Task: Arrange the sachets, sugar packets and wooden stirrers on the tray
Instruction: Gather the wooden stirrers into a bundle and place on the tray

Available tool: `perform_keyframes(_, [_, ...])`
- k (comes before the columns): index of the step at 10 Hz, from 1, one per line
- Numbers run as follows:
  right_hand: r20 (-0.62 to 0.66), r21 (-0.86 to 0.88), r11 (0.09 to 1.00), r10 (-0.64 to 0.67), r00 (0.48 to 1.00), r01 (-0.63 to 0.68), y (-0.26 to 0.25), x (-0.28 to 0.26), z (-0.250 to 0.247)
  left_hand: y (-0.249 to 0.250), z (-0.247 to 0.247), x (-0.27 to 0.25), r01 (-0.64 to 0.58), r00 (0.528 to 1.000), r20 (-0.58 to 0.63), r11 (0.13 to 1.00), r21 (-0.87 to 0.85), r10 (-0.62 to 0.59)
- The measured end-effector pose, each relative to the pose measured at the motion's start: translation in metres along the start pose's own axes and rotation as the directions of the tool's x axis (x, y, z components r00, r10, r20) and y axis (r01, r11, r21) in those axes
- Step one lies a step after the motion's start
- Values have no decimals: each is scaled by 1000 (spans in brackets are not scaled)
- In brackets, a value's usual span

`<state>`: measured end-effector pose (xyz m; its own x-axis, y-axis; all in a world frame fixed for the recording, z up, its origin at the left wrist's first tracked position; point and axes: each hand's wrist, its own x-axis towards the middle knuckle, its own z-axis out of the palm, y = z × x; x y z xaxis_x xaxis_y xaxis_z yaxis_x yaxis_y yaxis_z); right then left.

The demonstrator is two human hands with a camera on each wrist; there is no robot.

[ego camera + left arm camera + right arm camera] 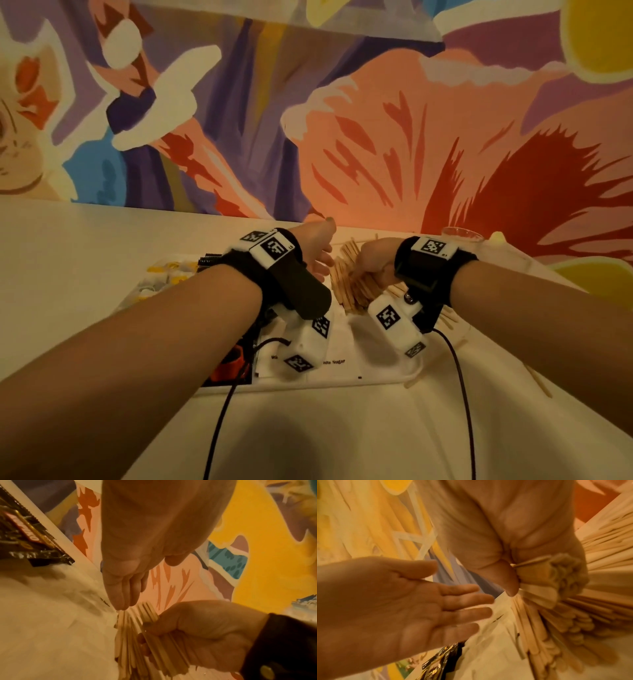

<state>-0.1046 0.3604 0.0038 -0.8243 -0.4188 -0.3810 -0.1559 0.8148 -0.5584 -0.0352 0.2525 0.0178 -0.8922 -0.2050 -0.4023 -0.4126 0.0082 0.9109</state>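
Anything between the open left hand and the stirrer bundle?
No. In the right wrist view, the left hand faces the stirrer bundle in the right hand across a bare gap.

Warm, dim orange-yellow light tints all three views. In the head view the painted wall [376, 120] is brightest at its lower middle, as if lit from below, while the near forearms fall into brown shade and a soft dark shadow pools on the table [308, 438] at the near edge. Straight lines bow toward the edges from the wide lens. Both wrist views are soft and smeared: the open left hand [402, 601] shows motion blur at its fingertips, and the wooden stirrers [573, 601] streak toward the frame edges.
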Motion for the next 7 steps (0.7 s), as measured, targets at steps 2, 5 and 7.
perform_keyframes(2, [-14, -33, 999, 13, 1000, -13, -5, 2, 0, -8, 4, 26, 81, 996, -34, 997, -13, -81])
perform_keyframes(5, [26, -239, 971, -14, 1000, 20, -4, 4, -3, -7, 2, 33, 101, 995, 13, 994, -37, -100])
perform_keyframes(7, [-24, -339, 939, 48, 999, -54, -5, 0, -8, -6, 1, 31, 113, 992, 59, 993, -42, -110])
